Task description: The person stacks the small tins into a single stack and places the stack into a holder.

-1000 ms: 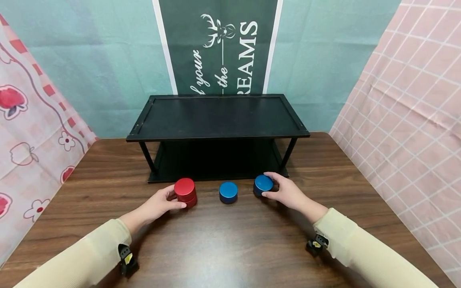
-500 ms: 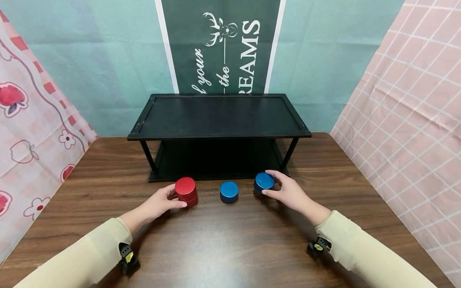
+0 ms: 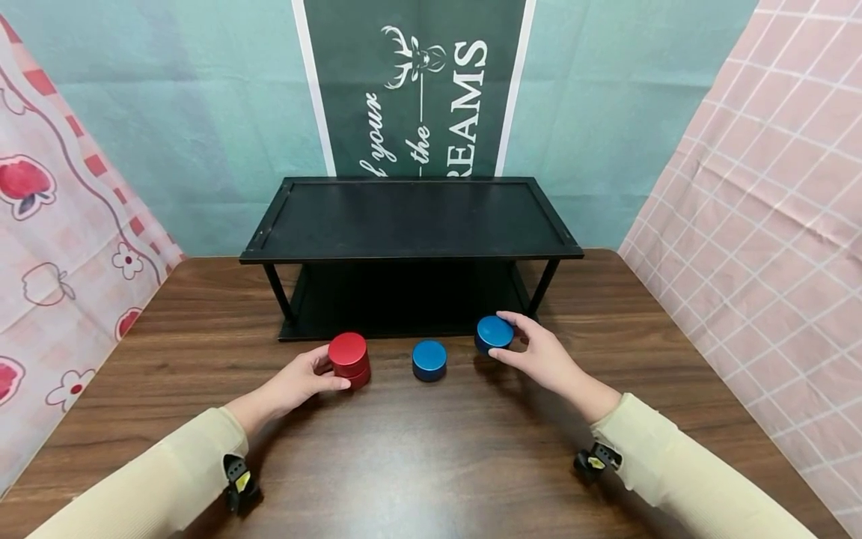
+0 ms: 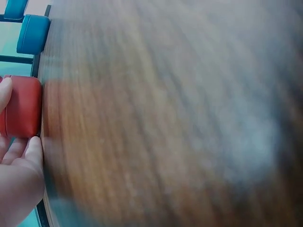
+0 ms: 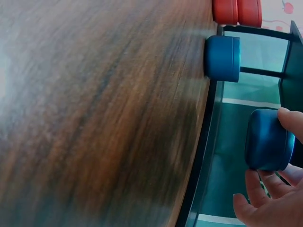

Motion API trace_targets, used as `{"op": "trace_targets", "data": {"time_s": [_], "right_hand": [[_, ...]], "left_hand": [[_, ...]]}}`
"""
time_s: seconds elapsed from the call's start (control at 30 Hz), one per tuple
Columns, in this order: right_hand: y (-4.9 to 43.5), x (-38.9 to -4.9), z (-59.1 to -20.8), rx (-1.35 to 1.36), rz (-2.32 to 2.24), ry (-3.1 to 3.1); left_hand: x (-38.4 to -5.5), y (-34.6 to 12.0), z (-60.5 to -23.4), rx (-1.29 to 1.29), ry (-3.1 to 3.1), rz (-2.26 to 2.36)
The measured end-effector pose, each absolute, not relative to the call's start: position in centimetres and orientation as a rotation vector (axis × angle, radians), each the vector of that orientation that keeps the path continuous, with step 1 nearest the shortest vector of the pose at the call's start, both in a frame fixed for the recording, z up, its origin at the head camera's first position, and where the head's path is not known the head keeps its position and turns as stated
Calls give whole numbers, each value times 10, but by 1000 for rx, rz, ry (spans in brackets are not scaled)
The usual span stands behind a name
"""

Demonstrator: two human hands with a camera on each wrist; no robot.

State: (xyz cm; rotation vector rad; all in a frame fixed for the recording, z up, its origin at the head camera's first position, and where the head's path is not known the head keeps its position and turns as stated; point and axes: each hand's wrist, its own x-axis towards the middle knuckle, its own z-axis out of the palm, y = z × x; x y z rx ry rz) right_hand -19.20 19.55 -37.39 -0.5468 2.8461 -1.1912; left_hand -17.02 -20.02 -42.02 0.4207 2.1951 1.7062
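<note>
In the head view my left hand [image 3: 296, 382] grips a stack of two short round red tins [image 3: 348, 353], with the thumb in front and the other fingers behind. The lower red tin [image 4: 23, 106] sits on the tabletop in the left wrist view. My right hand [image 3: 542, 355] pinches a round blue tin [image 3: 494, 333] by its side. That tin [image 5: 269, 140] hangs off the table in the right wrist view, a gap showing beneath it. Between the hands a second blue tin [image 3: 429, 359] stands untouched on the wood.
A black two-tier shelf [image 3: 411, 221] stands behind the tins, its lower board [image 3: 404, 303] close to them. The brown wooden table [image 3: 431, 457] extends toward me. Patterned cloths hang on the left [image 3: 81, 247], right [image 3: 761, 224] and back [image 3: 222, 112].
My right hand has raised the blue tin off the table and carried it slightly away from me. My left hand and the red tins have stayed in place; the view shifted a little.
</note>
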Motion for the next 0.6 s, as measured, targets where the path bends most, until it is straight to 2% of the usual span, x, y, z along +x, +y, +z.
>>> {"op": "trace_targets", "data": {"time_s": [0.6], "right_hand": [[187,-193,-363,-577,-1254,2836]], "left_hand": [[-171,-200,-421,445,2191,1724]]}}
